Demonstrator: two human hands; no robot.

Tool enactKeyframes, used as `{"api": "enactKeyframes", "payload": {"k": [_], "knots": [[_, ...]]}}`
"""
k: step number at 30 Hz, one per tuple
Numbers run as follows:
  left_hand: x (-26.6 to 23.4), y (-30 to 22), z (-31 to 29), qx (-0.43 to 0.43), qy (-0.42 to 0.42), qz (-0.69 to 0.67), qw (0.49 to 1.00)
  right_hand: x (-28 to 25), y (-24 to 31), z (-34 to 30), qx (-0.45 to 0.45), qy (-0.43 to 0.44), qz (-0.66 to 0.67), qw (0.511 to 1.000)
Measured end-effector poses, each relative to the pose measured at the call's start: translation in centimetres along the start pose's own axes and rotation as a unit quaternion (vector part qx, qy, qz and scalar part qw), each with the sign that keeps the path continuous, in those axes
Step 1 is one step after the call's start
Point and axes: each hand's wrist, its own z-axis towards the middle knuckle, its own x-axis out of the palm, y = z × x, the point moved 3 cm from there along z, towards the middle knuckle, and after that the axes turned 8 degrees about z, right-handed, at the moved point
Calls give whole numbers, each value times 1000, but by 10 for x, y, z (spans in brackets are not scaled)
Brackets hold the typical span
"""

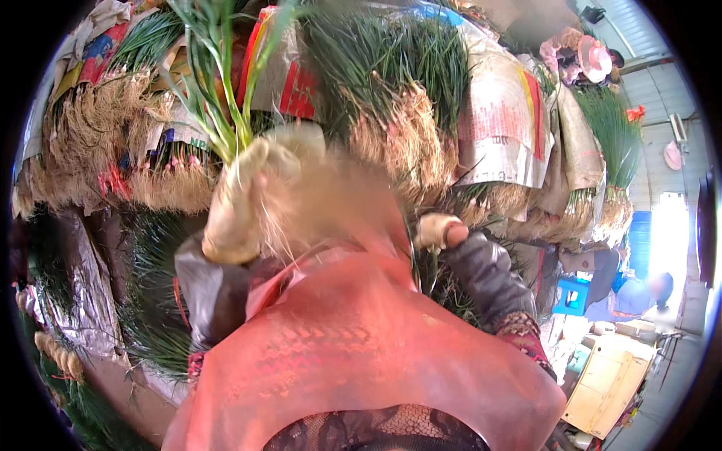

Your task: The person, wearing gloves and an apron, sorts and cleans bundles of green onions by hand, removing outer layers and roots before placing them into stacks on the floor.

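My left hand (233,207), in a pale cream glove, is closed around a small bunch of green onions (235,124). Their leaves stand upward and out past the top of the picture, while stringy pale roots hang beside the glove. Off to the right, close to the red apron (331,331) I wear, is my right hand (438,231). Its glove is pale too, with one bare fingertip sticking out. The other fingers of that hand are hidden, so its grip does not show. A brownish blur covers the space between the hands.
Large root-on bundles of green onions (421,128) are piled along the far side, partly under woven sacks (500,105). More green leaves (154,293) lie low at the left. A person in a pink hat (594,60) is at the far right, near a blue stool (571,295) and wooden cabinet (608,383).
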Motion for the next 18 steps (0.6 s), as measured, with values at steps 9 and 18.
{"api": "enactKeyframes", "payload": {"k": [9,18], "knots": [[-16,69,67,-214,-103,-131,962,-238,33,77,134,-556,-106,814],[-28,115,79,-148,3,53,988,-194,76,12,-60,-607,155,777]]}}
